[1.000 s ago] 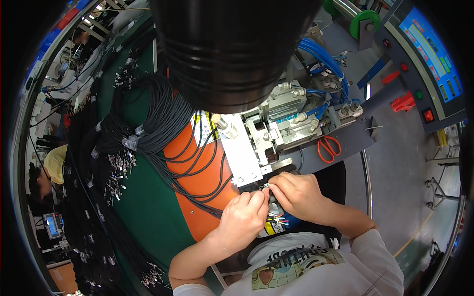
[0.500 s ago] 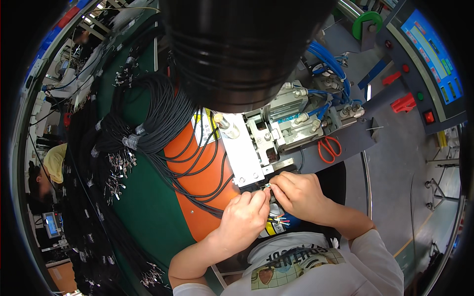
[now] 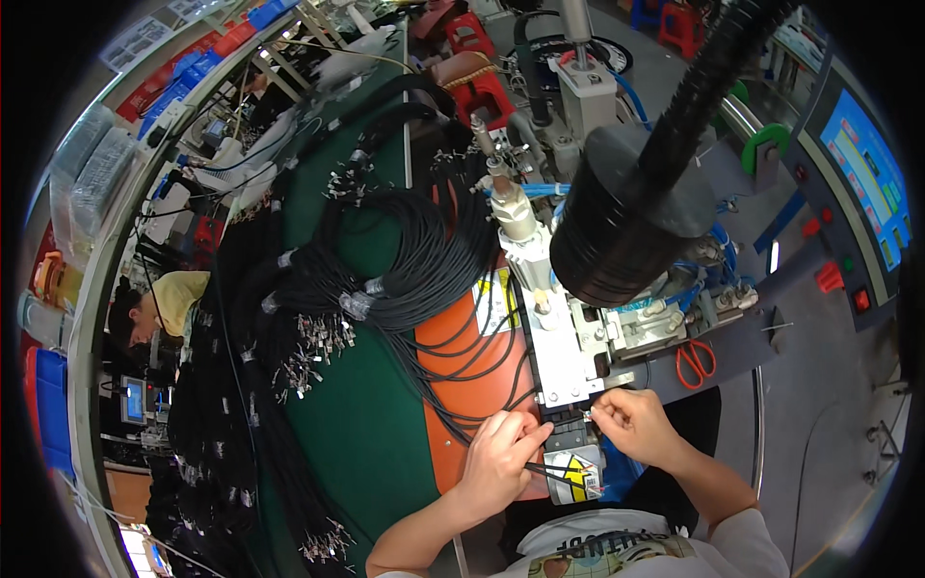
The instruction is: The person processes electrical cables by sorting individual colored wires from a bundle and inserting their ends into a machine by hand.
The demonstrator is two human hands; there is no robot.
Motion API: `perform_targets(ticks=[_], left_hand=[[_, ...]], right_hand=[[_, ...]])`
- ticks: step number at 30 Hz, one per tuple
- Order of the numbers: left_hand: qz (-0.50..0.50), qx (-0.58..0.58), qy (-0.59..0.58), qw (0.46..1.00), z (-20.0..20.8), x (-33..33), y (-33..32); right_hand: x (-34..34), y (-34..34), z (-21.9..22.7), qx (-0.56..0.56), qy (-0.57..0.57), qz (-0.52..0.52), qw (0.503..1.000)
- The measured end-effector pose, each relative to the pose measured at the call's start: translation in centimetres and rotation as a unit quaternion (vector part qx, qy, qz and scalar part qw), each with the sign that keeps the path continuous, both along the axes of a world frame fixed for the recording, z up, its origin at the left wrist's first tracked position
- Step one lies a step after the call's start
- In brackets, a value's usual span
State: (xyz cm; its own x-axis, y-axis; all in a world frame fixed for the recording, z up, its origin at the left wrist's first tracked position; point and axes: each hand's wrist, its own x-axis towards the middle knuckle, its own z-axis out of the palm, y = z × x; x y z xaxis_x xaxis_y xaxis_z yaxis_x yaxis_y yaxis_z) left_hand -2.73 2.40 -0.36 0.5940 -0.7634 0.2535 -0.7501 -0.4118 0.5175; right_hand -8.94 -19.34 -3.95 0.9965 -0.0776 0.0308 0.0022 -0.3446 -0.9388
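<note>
At the front of a metal press fixture (image 3: 568, 371), my two hands work a short gap apart. My left hand (image 3: 496, 462) is closed around black cable (image 3: 554, 472), whose ends with thin coloured wires stick out beside it over a yellow-and-white label (image 3: 575, 470). Its thumb and forefinger point at a small dark block (image 3: 567, 435) below the fixture. On the other side, my right hand (image 3: 636, 426) is pinched shut near the fixture's lower corner. A tiny pale piece shows at its fingertips, too small to name.
A large coil of black cables (image 3: 405, 255) lies on the green mat (image 3: 376, 443) and orange board (image 3: 462, 362). A black cylinder (image 3: 626, 217) overhangs the fixture. Red-handled scissors (image 3: 696, 363) lie at the right, near a screen panel (image 3: 862, 164). Another person (image 3: 178, 301) sits far left.
The view has shifted, showing more of the bench and the fixture's top. My hands, close together at the fixture before, are now farther apart, and cable ends show beside my left hand.
</note>
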Motion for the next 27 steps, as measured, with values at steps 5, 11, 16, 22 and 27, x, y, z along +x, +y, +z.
perform_targets(ticks=[5, 11, 16, 22, 27], left_hand=[[0.073, 0.043, -0.029, 0.996, -0.8, -0.5, 0.2], [-0.010, -0.109, 0.143, 0.984, 0.9, 0.6, -1.1], [0.023, -0.121, 0.143, 0.982, 0.9, -0.1, -1.2], [0.001, -0.109, 0.262, 0.959, 0.9, 0.6, -1.7], [-0.043, -0.103, 0.325, 0.939, 0.5, 0.8, -1.6]], right_hand=[[-0.8, -0.2, 1.1, -0.133, -0.014, -0.035, 0.990], [-0.6, 0.7, 2.4, 0.063, -0.088, 0.080, 0.991], [-0.7, 1.1, 1.2, 0.314, 0.074, 0.026, 0.946], [-0.7, 0.5, 1.2, 0.408, 0.050, 0.062, 0.909], [-0.7, 1.0, 1.2, 0.395, 0.009, 0.077, 0.915]])
